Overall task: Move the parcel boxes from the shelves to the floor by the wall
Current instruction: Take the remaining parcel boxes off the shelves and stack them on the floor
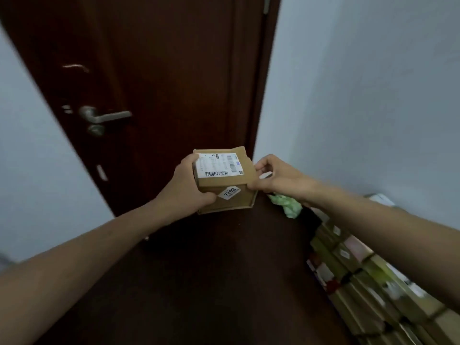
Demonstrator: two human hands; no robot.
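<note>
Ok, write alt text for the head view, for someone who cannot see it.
Two bare hands hold a small cardboard parcel box before a dark wooden door, the left hand gripping its left side and the right hand pinching its right edge. More parcel boxes lie packed along the pale wall at lower right.

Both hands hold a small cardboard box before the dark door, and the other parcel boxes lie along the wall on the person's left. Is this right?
Not quite: the head view shows the other parcel boxes along the wall on the person's right.
</note>
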